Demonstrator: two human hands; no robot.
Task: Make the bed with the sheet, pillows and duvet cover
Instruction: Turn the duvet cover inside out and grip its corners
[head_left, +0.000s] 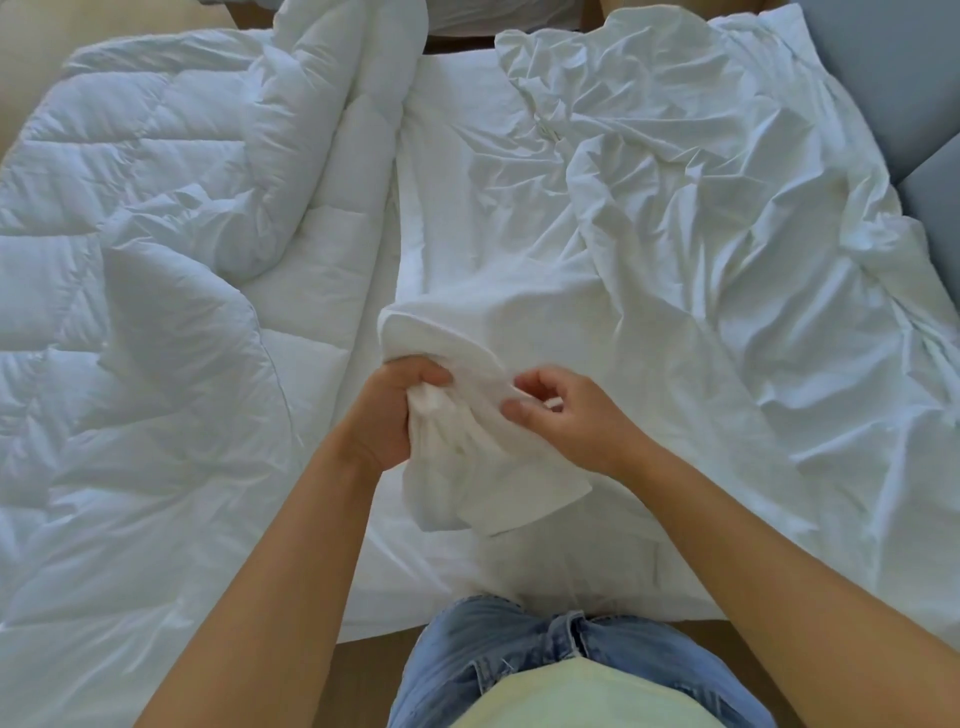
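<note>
The person stands at six o'clock, jeans (519, 654) against the mattress edge, and works on one corner (467, 467) of the duvet cover (701, 234), which is lifted just clear of the sheet (457, 171) at the centre of the view. The left hand (395, 410) has its fingers curled round a gathered bunch of that corner, so the loose cloth hangs below the fist instead of sliding away. The right hand (566, 415) is half closed, thumb and forefinger pinching a fold of the same cloth just beside the left; this looks like a search for the seam or the opening, though which one cannot be told from here. The rest of the cover lies crumpled and thin from the centre out to two and three o'clock, up against a grey padded panel (883, 78), probably kept spread there so that it can be turned or opened without tangling. The quilted duvet (156, 260) is heaped from seven to eleven o'clock, pushed aside and well apart from the hands, which leaves a flat strip of sheet between the two as working room. The sheet appears to be on already; the duvet is not yet inside its cover. No pillow shows plainly. The likely step in hand is finding the cover's corner before feeding the duvet in.
</note>
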